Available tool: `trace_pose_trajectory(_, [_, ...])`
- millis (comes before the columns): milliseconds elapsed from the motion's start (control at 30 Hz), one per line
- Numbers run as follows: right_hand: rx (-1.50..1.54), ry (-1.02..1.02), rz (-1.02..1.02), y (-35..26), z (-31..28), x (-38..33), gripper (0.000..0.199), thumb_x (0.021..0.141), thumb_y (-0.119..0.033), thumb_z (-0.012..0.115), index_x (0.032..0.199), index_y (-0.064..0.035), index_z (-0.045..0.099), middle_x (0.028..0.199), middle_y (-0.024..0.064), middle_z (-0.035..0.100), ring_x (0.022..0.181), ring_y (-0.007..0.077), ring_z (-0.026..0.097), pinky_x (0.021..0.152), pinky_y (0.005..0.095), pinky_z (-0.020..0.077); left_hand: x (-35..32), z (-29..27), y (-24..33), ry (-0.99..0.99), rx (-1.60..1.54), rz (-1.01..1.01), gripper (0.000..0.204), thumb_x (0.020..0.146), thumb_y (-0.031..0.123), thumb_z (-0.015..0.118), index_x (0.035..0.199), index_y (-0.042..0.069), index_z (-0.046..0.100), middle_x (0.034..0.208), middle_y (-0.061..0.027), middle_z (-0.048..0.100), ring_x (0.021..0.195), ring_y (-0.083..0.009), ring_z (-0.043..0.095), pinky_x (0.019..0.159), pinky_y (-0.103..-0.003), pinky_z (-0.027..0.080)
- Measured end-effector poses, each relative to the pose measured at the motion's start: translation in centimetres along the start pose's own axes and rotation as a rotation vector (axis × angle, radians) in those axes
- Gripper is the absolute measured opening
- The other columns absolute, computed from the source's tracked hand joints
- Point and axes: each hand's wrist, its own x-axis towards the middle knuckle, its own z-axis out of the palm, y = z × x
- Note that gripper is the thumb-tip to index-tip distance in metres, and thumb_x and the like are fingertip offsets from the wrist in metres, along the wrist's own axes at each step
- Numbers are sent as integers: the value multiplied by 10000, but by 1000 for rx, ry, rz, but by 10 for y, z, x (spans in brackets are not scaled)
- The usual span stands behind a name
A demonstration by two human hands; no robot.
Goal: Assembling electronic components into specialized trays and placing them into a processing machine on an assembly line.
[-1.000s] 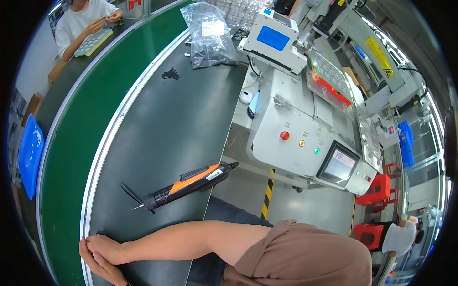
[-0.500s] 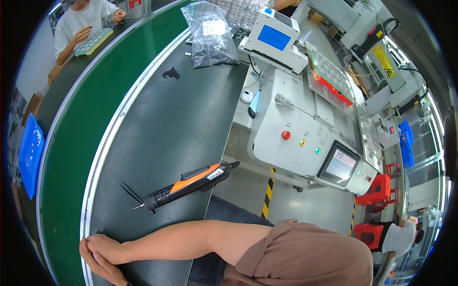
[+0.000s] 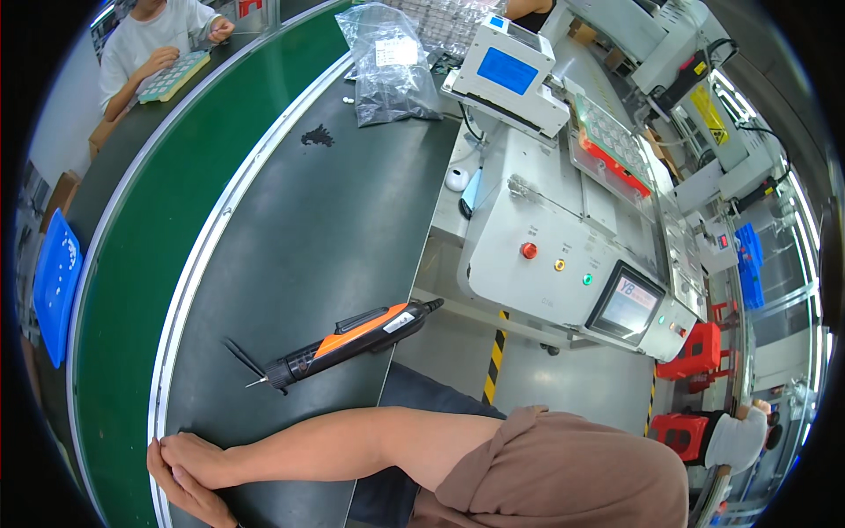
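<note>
My two hands rest together at the near left edge of the dark work table [image 3: 299, 238], by the metal rail. The right hand [image 3: 195, 458] is closed, its fingers folded in; whether anything is inside is hidden. Wrapped against it from below, my left hand [image 3: 192, 498] has its fingers over the right one's knuckles. A black and orange electric screwdriver [image 3: 352, 343] lies beyond my right forearm, its bit pointing left. Beside the bit lie dark tweezers [image 3: 242, 356]. Neither hand touches these tools.
A pile of small black parts [image 3: 318, 135] and a clear plastic bag [image 3: 392, 79] lie farther up the table. A machine with buttons [image 3: 519, 273] and a white box with a blue screen [image 3: 506, 75] stand right. A green conveyor belt [image 3: 132, 264] curves along the left; a co-worker [image 3: 145, 48] handles a tray.
Across the belt, the co-worker's hand has shifted slightly over the tray. My own hands, the screwdriver and the tweezers stay where they were.
</note>
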Motion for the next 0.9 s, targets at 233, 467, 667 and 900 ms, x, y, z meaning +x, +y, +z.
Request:
trace_pose_trajectory(233, [-15, -38, -59, 7, -1, 0, 148, 789, -128, 569, 822, 6, 624, 792, 189, 646, 708, 360, 629, 623, 441, 503, 2, 1, 9, 21, -29, -19, 462, 996, 255, 380, 1308, -65, 495, 1299, -210, 543, 1198, -330, 520, 1044, -401, 372])
trace_pose_trajectory(467, [110, -71, -37, -8, -17, 2, 153, 786, -106, 553, 808, 43, 580, 895, 215, 625, 788, 406, 615, 661, 452, 499, 5, 0, 14, 49, -17, -9, 448, 970, 260, 429, 1275, -49, 540, 1279, -208, 556, 1182, -337, 532, 1024, -411, 387])
trace_pose_trajectory(667, [87, -124, -13, -16, -17, 4, 153, 777, -99, 581, 848, 36, 582, 870, 198, 624, 777, 388, 623, 650, 425, 509, 6, -4, 17, 75, -31, -23, 424, 957, 248, 452, 1247, -44, 556, 1231, -190, 582, 1143, -309, 549, 998, -388, 402])
trace_pose_trajectory(900, [76, -126, -20, -20, -20, 6, 140, 782, -97, 582, 823, 33, 548, 811, 178, 606, 726, 369, 599, 597, 406, 483, 6, -1, 21, 131, -39, -13, 434, 921, 281, 479, 1212, -25, 581, 1214, -212, 560, 1110, -359, 543, 961, -418, 423])
